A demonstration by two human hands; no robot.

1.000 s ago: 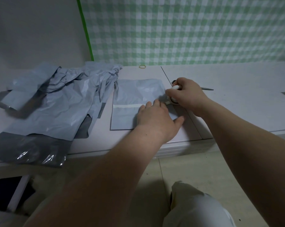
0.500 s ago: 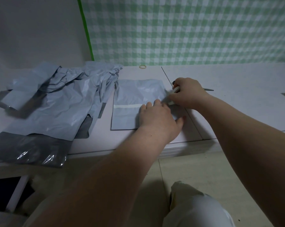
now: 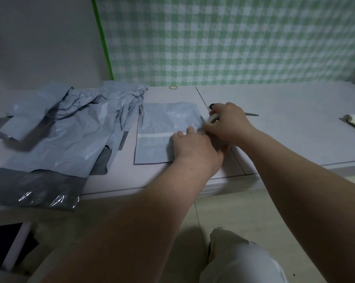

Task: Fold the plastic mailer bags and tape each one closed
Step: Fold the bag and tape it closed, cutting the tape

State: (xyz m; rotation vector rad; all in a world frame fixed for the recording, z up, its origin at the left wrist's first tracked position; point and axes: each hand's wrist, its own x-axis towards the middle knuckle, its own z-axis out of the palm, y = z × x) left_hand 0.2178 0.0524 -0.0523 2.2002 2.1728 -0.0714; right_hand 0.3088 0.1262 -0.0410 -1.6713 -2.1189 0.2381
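A folded grey mailer bag [image 3: 164, 123] lies flat on the white table [image 3: 295, 127], with a white tape strip [image 3: 154, 135] across its fold. My left hand [image 3: 193, 148] presses flat on the bag's right part, fingers straight. My right hand [image 3: 227, 123] grips a white tape roll [image 3: 213, 118] at the bag's right edge, just beyond my left fingertips. Most of the roll is hidden inside the hand.
A crumpled pile of grey mailer bags [image 3: 66, 135] covers the table's left side and hangs over the front edge. Scissors [image 3: 250, 114] lie behind my right hand. A rubber band [image 3: 173, 87] sits near the wall; a roll-like object [image 3: 354, 121] lies at far right.
My right hand with the tape roll has shifted down and left, closer to my left hand's fingertips. My left hand stays pressed on the bag.
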